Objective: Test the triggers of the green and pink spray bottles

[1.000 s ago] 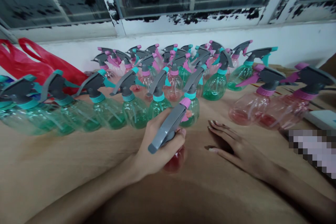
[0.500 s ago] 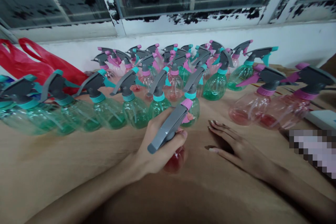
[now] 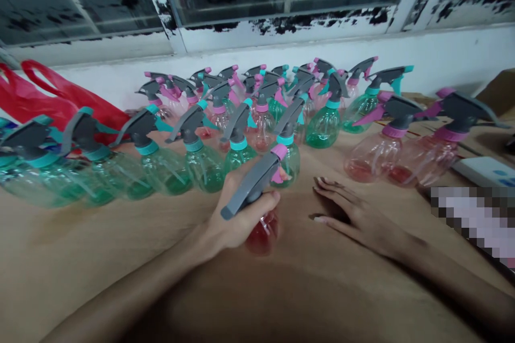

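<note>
My left hand (image 3: 241, 217) is wrapped round the neck of a pink spray bottle (image 3: 262, 237), which has a grey head, a pink nozzle and red liquid low inside. A fingertip sits by its pink trigger. The bottle stands upright or nearly so at the middle of the table, its nozzle facing away to the right. My right hand (image 3: 354, 214) rests on the wooden table (image 3: 306, 289) with fingers spread, holding nothing. Just beyond my left hand stands a green spray bottle (image 3: 290, 163) with a teal collar; another green spray bottle (image 3: 239, 153) is beside it.
A row of green bottles (image 3: 164, 171) runs to the left. Behind it, pink and green bottles crowd near the wall. Two pink bottles (image 3: 374, 155) stand at the right, near a white box (image 3: 483, 169). A red plastic bag (image 3: 76, 94) lies at the back left.
The view has shifted slightly, so most things appear a little further left and higher. My left hand keeps its hold on the pink bottle; my right hand stays flat on the table.
</note>
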### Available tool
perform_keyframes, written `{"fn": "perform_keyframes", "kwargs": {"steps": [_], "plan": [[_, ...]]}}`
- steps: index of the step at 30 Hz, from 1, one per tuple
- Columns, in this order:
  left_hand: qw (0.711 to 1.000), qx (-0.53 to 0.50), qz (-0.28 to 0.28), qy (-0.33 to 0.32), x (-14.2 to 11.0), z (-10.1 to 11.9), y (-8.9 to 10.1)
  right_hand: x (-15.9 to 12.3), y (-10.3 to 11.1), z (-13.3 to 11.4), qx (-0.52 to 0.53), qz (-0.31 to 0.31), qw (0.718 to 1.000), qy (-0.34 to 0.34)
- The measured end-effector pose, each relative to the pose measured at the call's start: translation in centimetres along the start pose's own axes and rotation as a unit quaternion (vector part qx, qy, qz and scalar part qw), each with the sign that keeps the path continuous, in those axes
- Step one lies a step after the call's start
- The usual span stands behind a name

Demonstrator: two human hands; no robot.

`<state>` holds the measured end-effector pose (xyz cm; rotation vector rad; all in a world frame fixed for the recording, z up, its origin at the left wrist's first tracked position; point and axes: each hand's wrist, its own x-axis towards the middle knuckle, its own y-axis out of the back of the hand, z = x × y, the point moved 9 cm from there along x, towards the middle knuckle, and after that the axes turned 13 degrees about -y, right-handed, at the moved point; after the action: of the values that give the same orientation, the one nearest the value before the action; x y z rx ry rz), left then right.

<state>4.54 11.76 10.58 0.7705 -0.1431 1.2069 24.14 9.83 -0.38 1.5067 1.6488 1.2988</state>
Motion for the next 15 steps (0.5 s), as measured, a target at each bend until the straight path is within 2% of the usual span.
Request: {"fn": "perform_keyframes", "kwargs": {"steps": [6, 10, 13, 15], "plan": [[0.999, 0.007, 0.018, -0.028, 0.1, 0.2, -0.7, -0.5, 1.1, -1.4, 0.034, -0.046, 0.998, 0.001], [0.998, 0.012, 0.029, -0.058, 0.8, 0.7, -2.1, -1.7, 2.4, -3.2, 0.09, -0.088, 0.99, -0.06], [0.996, -0.007, 0.035, -0.077, 1.7, 1.2, -3.9, -2.2, 3.9, -4.6, 0.119, -0.074, 0.987, -0.082], [0.996, -0.025, 0.03, -0.083, 2.4, 1.5, -5.4, -2.3, 5.2, -5.1, 0.125, -0.037, 0.987, -0.095]]}}
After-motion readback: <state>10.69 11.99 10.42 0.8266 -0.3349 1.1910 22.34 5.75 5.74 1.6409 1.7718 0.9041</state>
